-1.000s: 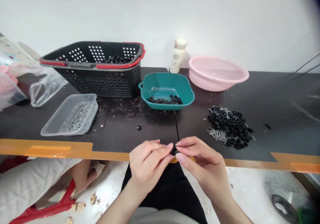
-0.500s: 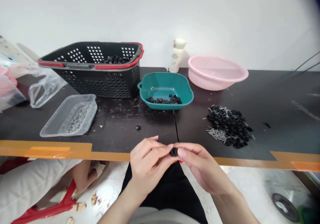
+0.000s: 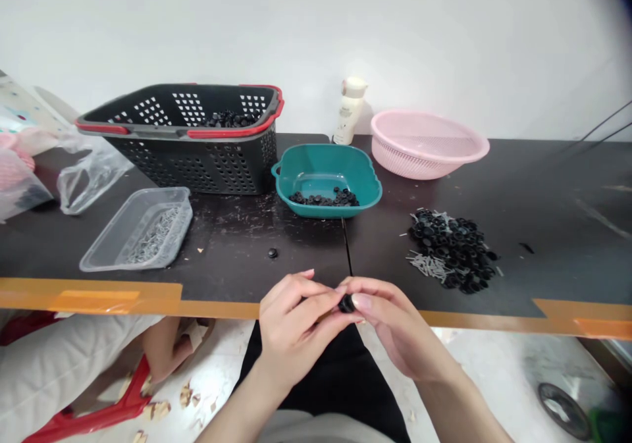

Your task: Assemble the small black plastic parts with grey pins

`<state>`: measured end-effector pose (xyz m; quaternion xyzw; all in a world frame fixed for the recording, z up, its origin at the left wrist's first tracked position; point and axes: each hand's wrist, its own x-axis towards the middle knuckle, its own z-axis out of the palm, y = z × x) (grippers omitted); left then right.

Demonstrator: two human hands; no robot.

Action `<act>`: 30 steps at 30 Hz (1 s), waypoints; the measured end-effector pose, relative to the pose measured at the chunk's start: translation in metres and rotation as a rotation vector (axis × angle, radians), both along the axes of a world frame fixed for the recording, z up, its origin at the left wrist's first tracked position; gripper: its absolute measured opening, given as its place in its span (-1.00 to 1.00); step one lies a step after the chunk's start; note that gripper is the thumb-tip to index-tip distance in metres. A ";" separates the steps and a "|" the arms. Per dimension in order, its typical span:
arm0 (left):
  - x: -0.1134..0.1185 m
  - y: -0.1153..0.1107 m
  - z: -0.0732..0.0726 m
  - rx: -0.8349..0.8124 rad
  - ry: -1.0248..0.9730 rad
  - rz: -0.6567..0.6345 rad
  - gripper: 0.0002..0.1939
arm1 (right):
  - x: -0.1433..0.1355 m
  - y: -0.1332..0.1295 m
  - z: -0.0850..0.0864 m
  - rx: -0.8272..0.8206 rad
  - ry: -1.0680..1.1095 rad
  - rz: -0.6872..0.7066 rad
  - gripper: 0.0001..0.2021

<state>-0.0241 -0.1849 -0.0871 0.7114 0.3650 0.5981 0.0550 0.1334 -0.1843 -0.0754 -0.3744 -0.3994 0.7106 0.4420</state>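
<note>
Between the fingertips of both hands is a small round black plastic cap (image 3: 346,303), partly covered by the fingers. My left hand (image 3: 296,324) pinches it from the left, and my right hand (image 3: 395,324) grips it from the right with thumb and fingers. Both are held at the table's front edge, above my lap. A single black cap (image 3: 272,253) lies on the table beyond my left hand. To the right is a heap of black caps (image 3: 454,245), with a bunch of short metal pins (image 3: 428,265) at its near left side.
A teal basin (image 3: 328,214) holds black pieces. Behind it stand a cream bottle (image 3: 349,110) and a pink mesh basket (image 3: 424,166). At left are a dark red-rimmed basket (image 3: 197,163) and a clear tub (image 3: 106,242) of metal pins. Another person's arm (image 3: 160,347) shows below the table.
My hands have shifted very slightly to the right with the black cap, which has turned a little between the fingers. Everything on the table stays where it was.
</note>
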 end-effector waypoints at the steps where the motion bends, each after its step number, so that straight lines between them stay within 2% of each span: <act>1: 0.000 0.000 0.001 0.003 0.007 -0.002 -0.88 | 0.002 0.001 0.000 0.021 -0.019 0.014 -0.85; 4: -0.001 0.000 0.005 -0.003 0.011 -0.015 -0.88 | 0.004 0.004 -0.002 0.043 -0.033 0.057 -0.82; 8: -0.004 0.000 0.008 -0.009 0.012 -0.055 -0.90 | 0.002 0.004 -0.004 -0.015 0.062 0.106 -0.80; 13: -0.008 -0.002 0.010 -0.011 0.070 -0.081 -0.87 | -0.004 0.002 0.000 -0.097 0.116 0.080 -0.77; 18: -0.009 -0.004 0.011 0.014 0.086 -0.073 -0.86 | -0.017 -0.005 0.001 -0.174 0.228 -0.036 -0.72; 24: -0.007 -0.004 0.007 0.055 0.122 -0.060 -0.86 | -0.032 -0.014 -0.009 -0.123 0.287 -0.222 -0.68; 30: -0.006 -0.006 0.001 0.057 0.166 -0.038 -0.86 | -0.038 -0.018 -0.017 -0.090 0.288 -0.280 -0.63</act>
